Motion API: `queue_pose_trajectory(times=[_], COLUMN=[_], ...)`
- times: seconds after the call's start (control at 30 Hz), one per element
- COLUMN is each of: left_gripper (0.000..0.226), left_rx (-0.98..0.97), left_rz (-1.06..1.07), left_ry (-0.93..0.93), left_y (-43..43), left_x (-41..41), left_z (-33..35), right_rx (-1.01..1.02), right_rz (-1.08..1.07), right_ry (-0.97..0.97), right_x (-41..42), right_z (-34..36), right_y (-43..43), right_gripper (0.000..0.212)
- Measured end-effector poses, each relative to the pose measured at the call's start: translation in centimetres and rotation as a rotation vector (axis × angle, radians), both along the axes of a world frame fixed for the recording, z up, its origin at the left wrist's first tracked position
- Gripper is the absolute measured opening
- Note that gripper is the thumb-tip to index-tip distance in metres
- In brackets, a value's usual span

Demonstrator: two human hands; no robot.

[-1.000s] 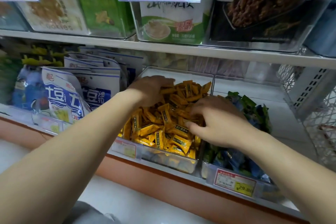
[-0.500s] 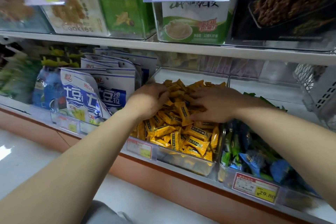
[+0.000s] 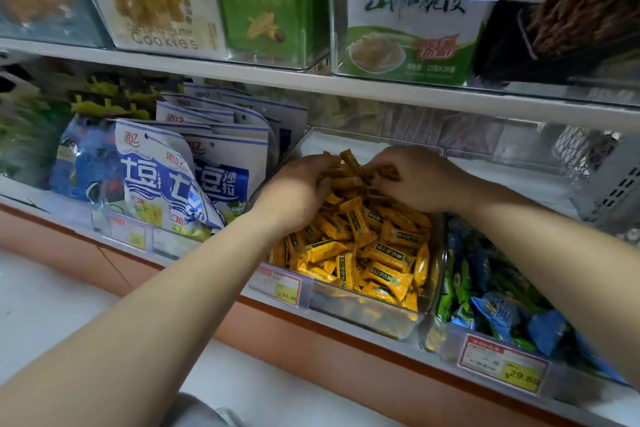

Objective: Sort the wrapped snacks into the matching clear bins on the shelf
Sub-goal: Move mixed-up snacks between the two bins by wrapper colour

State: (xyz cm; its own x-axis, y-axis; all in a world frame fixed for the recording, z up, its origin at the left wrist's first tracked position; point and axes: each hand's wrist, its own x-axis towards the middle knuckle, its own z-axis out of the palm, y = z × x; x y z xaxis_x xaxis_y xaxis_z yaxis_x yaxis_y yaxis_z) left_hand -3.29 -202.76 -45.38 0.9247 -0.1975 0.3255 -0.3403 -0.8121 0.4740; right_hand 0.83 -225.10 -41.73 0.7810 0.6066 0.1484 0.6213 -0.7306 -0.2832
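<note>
Both the left hand (image 3: pixel 294 191) and right hand (image 3: pixel 419 180) curl their fingers (image 3: pixel 382 163) around yellow candies (image 3: pixel 367 246) heaped in the bin (image 3: pixel 363 314); loose ones beneath the fingers could slide into the neighbouring blue-and-green sweets (image 3: pixel 491 302).

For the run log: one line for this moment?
both hands in yellow-snack bin | left hand and right hand on yellow snacks | grip unclear

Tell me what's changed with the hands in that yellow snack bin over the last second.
Both hands slid toward the back of the pile of yellow wrapped snacks. The right hand, earlier near the front right, now meets the left hand at the rear, fingers bunched among the wrappers; whether either grips one is unclear. The clear bin and the green and blue snacks beside it look unchanged.
</note>
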Motion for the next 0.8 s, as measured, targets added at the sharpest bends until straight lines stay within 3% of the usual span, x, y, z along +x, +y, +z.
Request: queue_pose_trajectory(times=[0.07, 0.13, 0.3, 0.43, 0.57, 0.7, 0.8], left_gripper=[0.047, 0.047, 0.042, 0.04, 0.041, 0.043, 0.041], left_rx=[0.072, 0.214, 0.322, 0.342, 0.331, 0.303, 0.283], left_rz=[-0.123, -0.163, 0.013, 0.043, 0.035, 0.042, 0.063], left_ry=[-0.017, 0.018, -0.025, -0.084, -0.071, -0.067, -0.057], left_y=[-0.2, -0.4, 0.8, 0.4, 0.5, 0.5, 0.4], left_x=[-0.1, -0.2, -0.1, 0.0, 0.0, -0.1, -0.1], left_z=[0.2, 0.0, -0.6, -1.0, -1.1, -1.3, -1.3], right_rx=[-0.042, -0.214, -0.255, -0.472, -0.386, -0.231, -0.125], right_rz=[0.005, -0.016, -0.068, -0.083, -0.139, -0.132, -0.176], right_ry=[0.092, 0.144, 0.22, 0.213, 0.27, 0.247, 0.103], right_x=[1.3, 2.7, 4.5, 4.7, 4.5, 4.4, 3.7], right_z=[-0.4, -0.9, -0.8, -1.3, -1.1, -1.2, -1.6], right_y=[1.2, 1.8, 1.2, 1.8, 2.5, 2.1, 1.6], right_gripper=[0.026, 0.031, 0.047, 0.038, 0.044, 0.022, 0.02])
